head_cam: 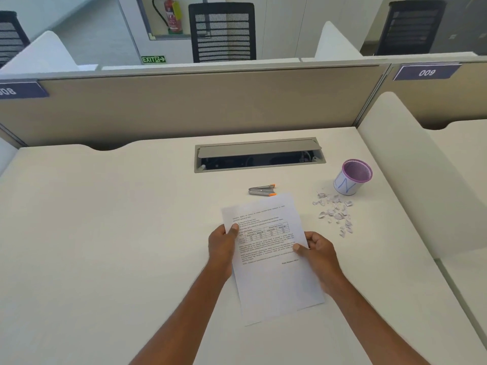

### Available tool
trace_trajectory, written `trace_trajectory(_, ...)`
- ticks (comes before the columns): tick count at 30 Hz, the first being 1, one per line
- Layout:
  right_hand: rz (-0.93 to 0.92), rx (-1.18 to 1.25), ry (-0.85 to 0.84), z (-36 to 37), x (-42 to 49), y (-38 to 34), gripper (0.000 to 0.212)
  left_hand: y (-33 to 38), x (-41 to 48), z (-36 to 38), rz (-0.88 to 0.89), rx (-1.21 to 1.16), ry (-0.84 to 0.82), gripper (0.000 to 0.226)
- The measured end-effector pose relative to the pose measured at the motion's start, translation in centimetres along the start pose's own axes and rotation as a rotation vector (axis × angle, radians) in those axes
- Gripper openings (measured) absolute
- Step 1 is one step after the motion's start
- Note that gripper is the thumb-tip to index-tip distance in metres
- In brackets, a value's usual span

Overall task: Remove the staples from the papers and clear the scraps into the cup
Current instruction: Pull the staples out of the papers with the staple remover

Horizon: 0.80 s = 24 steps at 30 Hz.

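With our left hand [222,242] we pinch the left edge of the papers [271,259], thumb on top, the grip closed on the sheet. The papers sit tilted at the middle of the desk [105,233], nearer its front edge. Just beyond their far edge lies the staple remover [261,190]. Our right hand [319,251] grips the papers' right edge the same way. Toward the desk's right edge the scraps [334,212] lie scattered, and just behind them the cup [351,177] stands upright.
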State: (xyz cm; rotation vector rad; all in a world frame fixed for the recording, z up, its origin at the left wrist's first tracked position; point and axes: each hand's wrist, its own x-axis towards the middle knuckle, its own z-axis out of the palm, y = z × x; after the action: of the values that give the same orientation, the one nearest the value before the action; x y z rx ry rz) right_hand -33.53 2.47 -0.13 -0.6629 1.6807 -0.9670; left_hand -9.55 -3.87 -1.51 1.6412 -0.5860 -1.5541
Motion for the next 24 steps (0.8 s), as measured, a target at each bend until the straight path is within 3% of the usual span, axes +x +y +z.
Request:
trace_trajectory(7,-0.253,-0.353,0.259,1.4,4.9,-4.5,0.019,-0.4,1.4,-0.1,0.000,0.137,0.041,0.013)
trace_trajectory(12,-0.470,-0.666,0.121,4.9,10.2,-8.2,0.027,-0.6,1.8,-0.4,0.010,0.213,0.091,0.013)
trace_trajectory(17,-0.555,-1.104,-0.093,7.4,14.3,-9.8,0.059,-0.7,2.0,-0.7,0.036,0.257,0.132,0.015)
trace_trajectory(20,-0.550,-1.292,-0.137,7.9,16.0,-10.1,0.042,-0.8,2.3,-1.1,0.006,0.243,0.120,0.015)
trace_trajectory(24,-0.595,-1.365,-0.116,8.3,16.6,-10.2,0.022,-0.9,2.6,-1.3,-0.007,0.246,0.111,0.016)
